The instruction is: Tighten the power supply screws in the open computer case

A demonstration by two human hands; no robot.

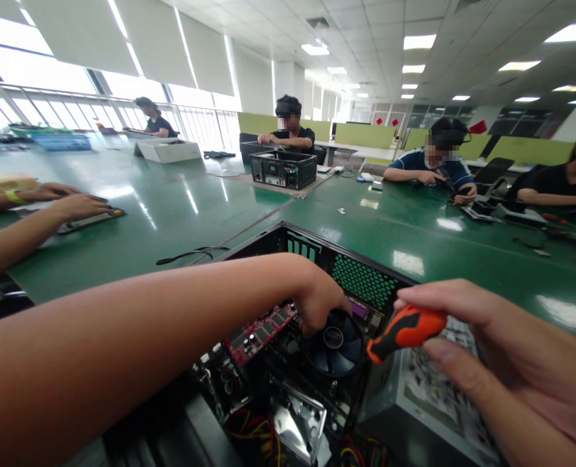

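Observation:
My left hand (320,295) reaches down into an open computer case (249,243), its bent fingers closed at the upper rim of a round black cooling fan (335,347). Some of the fingertips are hidden there. In my right hand (497,350) is a screwdriver with an orange and black handle (409,327), pinched between thumb and fingers to the right of the fan; its shaft does not show. A red circuit board (261,334) stands left of the fan. The metal power supply (390,402) lies beneath my right hand.
Yellow and red cables (252,431) and a shiny metal bracket (298,421) lie low in the case. Another person's hands (74,204) work at the left. Across the green table (205,224), people sit with parts, one behind another computer case (283,170). A black cable (191,255) lies beyond my forearm.

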